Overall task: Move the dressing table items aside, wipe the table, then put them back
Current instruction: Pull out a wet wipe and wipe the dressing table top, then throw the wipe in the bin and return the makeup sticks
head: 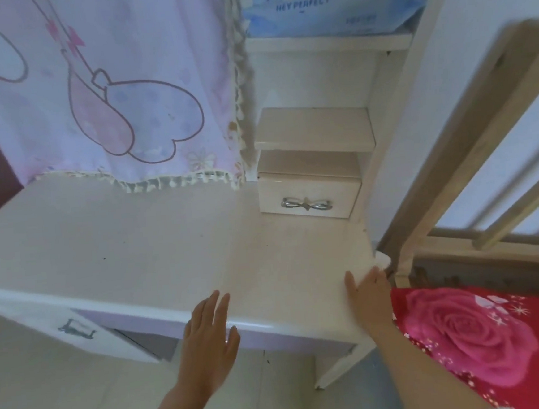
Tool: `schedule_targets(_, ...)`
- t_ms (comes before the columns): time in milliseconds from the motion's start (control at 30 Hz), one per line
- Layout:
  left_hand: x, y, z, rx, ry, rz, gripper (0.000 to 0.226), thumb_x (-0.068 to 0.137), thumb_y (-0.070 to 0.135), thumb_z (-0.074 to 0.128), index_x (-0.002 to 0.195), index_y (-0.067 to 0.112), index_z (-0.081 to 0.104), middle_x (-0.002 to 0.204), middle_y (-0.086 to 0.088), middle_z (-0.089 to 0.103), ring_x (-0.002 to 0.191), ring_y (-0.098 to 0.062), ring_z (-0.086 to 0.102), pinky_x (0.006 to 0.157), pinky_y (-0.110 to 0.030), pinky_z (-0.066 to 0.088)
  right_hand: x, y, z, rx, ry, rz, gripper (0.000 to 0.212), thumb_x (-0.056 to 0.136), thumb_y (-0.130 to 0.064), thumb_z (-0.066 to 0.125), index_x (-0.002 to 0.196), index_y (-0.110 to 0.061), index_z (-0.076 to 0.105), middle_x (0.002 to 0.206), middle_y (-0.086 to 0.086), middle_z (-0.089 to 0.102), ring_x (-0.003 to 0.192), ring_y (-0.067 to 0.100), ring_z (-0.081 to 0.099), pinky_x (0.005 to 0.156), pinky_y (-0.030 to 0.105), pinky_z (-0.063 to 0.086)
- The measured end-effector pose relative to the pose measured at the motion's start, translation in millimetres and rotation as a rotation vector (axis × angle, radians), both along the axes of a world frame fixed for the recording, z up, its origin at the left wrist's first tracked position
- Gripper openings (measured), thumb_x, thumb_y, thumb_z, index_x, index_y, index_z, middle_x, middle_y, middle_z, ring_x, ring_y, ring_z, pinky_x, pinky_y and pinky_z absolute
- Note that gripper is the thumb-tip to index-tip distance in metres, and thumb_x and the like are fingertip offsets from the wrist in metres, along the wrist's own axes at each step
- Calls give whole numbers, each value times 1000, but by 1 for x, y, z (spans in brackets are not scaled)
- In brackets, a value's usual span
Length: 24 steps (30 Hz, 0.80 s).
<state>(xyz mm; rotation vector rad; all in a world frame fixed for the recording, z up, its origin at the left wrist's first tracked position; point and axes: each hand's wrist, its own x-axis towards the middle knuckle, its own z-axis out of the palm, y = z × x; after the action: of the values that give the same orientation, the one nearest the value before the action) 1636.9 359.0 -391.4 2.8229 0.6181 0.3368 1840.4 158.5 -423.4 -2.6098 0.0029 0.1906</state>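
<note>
Left hand [207, 335], flat, straight-fingered and empty, lies over the dressing table's [135, 240] front edge; right hand [370, 296] rests at its right corner, grip untellable.

Dressing table [135, 240]: cream top with a few dark specks. Small drawer unit [309, 198] sits at the back right corner. Shelf [329, 43] above holds a blue wipes pack [333, 9]. Fringed cloth [108, 104] hangs to the back edge. Right hand [370, 298] lies flat on the front right corner, left hand [209, 336] at the front edge.
</note>
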Motion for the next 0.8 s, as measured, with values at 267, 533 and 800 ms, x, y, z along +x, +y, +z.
schedule_targets(267,-30,10,32,-98,-31,138,48,85,18,55,130,4,49,132,-17,52,120,-36,50,88,-49,48,5,-21,64,144,235,-162,40,98,-20,29,115,10,49,119,28,53,111,39,50,92,40,39)
schedule_targets(533,-52,-1,102,-147,-78,194,56,94,21,45,145,8,24,151,-11,27,138,-28,24,109,-39,27,-51,-4,143,355,229,263,59,83,14,34,140,2,27,137,21,39,107,26,46,58,18,36)
schedule_targets(800,-145,-15,140,-148,-183,239,56,94,20,46,145,9,24,151,-10,26,139,-25,24,111,-39,26,-140,10,182,362,44,548,26,84,6,43,98,3,64,86,12,58,77,20,52,66,25,38)
